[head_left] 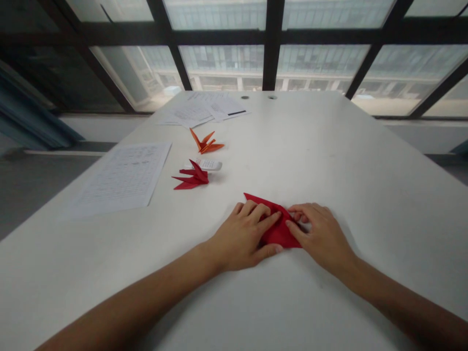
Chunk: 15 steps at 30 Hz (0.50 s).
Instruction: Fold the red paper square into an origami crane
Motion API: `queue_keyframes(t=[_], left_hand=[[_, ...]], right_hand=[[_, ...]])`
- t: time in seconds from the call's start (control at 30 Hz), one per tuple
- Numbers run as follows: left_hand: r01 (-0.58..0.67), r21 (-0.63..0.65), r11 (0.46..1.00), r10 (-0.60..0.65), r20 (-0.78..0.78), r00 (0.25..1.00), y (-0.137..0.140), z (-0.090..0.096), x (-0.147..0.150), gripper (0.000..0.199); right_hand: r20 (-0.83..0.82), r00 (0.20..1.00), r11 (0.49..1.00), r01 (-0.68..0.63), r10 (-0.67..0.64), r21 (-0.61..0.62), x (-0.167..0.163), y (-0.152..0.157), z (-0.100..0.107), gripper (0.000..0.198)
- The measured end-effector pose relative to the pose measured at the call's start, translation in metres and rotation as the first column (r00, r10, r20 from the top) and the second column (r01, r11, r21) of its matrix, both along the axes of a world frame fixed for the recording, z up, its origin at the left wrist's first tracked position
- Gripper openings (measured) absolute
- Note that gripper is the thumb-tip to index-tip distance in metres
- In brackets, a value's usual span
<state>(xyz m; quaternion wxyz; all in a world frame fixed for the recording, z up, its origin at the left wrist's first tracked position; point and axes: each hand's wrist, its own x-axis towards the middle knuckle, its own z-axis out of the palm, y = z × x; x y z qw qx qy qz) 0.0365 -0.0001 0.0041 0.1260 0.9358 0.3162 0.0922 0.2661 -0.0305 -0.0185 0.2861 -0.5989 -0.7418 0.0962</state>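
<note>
A folded sheet of red origami paper (280,234) lies on the white table under both hands. My left hand (248,234) rests on its left part, index finger stretched over the paper and thumb apart along the lower edge. The other fingers bend slightly over the upper left, where a pointed corner sticks out. My right hand (321,234) pinches the paper's right edge between thumb and fingers. What its fingertips hold beneath the fold is partly hidden.
Left of centre sit a red folded paper crane (193,178), a white eraser-like block (212,165) and an orange paper crane (205,144). A printed sheet (127,178) lies at the left, with more papers (199,109) farther back. The white table (292,146) reaches toward the windows.
</note>
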Motion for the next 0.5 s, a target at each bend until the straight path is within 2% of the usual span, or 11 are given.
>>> queue_keyframes(t=[0.07, 0.17, 0.27, 0.33, 0.43, 0.5], left_hand=[[0.007, 0.004, 1.0, -0.007, -0.007, 1.0, 0.0, -0.001, 0.0, 0.07], [0.013, 0.007, 1.0, -0.013, -0.018, 1.0, 0.0, -0.001, -0.001, 0.068], [0.015, 0.0, 1.0, -0.015, -0.023, 1.0, 0.0, -0.001, -0.001, 0.068], [0.018, -0.007, 1.0, -0.018, -0.025, 1.0, 0.001, 0.0, -0.001, 0.068], [0.02, -0.008, 1.0, -0.021, -0.022, 1.0, 0.001, 0.0, -0.002, 0.068], [0.023, -0.007, 1.0, -0.023, -0.019, 1.0, 0.001, 0.0, -0.002, 0.068]], right_hand=[[-0.033, 0.999, 1.0, -0.012, 0.013, 0.014, -0.003, -0.003, -0.001, 0.02], [-0.043, 0.997, 0.998, 0.054, -0.056, -0.032, -0.001, -0.002, 0.0, 0.029], [-0.148, 0.983, 0.979, 0.08, -0.109, -0.188, 0.004, 0.003, 0.003, 0.038], [-0.218, 0.969, 0.959, 0.055, -0.118, -0.276, 0.007, 0.005, 0.007, 0.036], [-0.076, 0.995, 0.958, 0.043, -0.067, -0.285, 0.009, 0.005, 0.012, 0.015], [0.055, 0.998, 0.967, 0.046, -0.033, -0.252, 0.008, 0.004, 0.013, 0.024]])
